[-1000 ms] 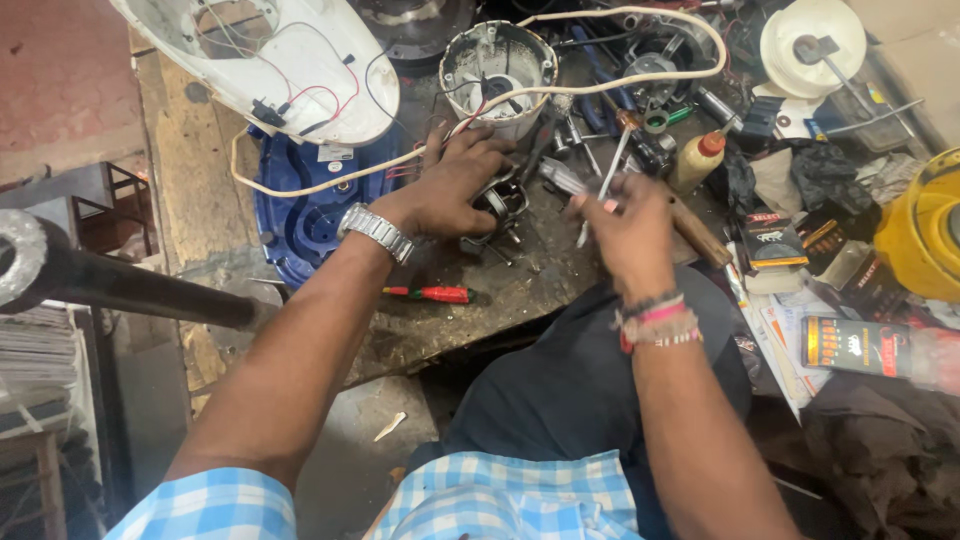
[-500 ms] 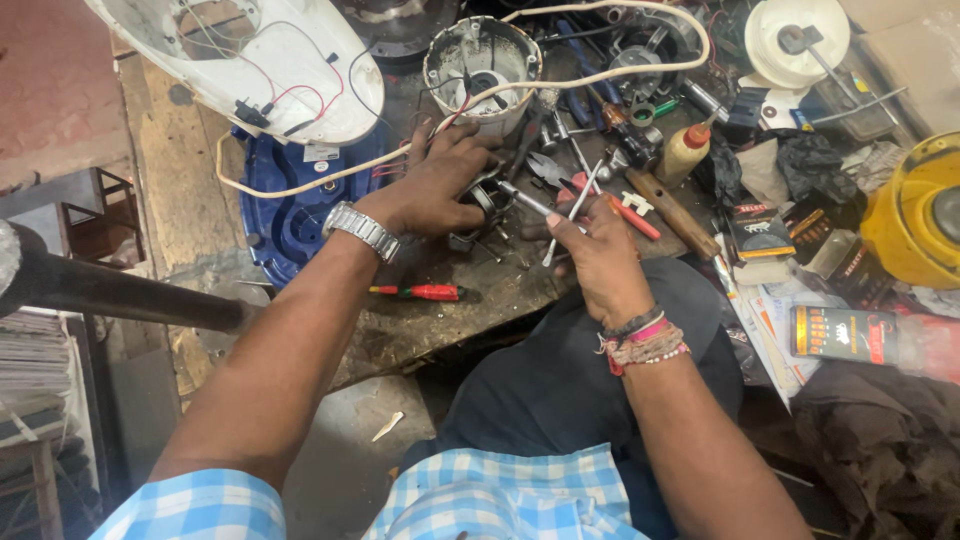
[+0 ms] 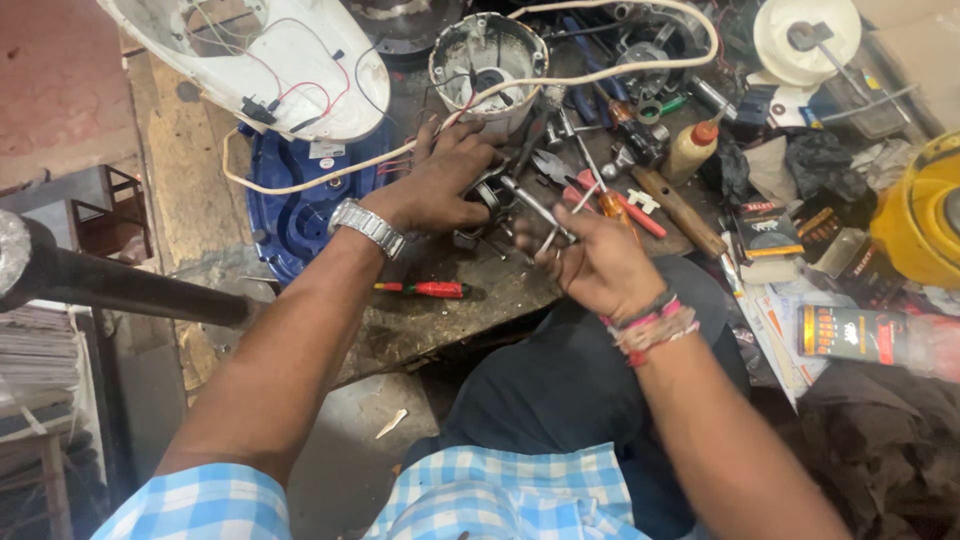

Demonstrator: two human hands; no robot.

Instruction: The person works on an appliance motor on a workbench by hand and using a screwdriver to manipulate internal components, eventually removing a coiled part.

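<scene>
Mid-repair at my bench [image 3: 440, 330]: left hand [image 3: 440, 185] clamps small metal part [image 3: 490, 200] at centre, right hand [image 3: 590, 260] grips thin metal tool [image 3: 545, 215] against it; motor housing [image 3: 488, 60], far, lies open — reassembly pending, I reckon.

My workbench [image 3: 470, 300] is a worn, grimy wooden top, crowded with gear. Taking the round grey metal housing [image 3: 488, 62] as my marker: to its left lies the white plastic shell [image 3: 270, 60] with its wires showing, and below that shell the blue plastic base [image 3: 300, 205]. A cream cable [image 3: 600, 55] loops from the blue base past the housing and off to its right. Right of the housing lie pliers [image 3: 555, 165], a wooden-handled tool [image 3: 680, 212] and a small squeeze bottle [image 3: 690, 148] with a red tip. Well below the housing, near the bench's front edge, a red-handled screwdriver [image 3: 425, 289] lies flat. Far right of it stands a yellow casing [image 3: 920, 215].
</scene>
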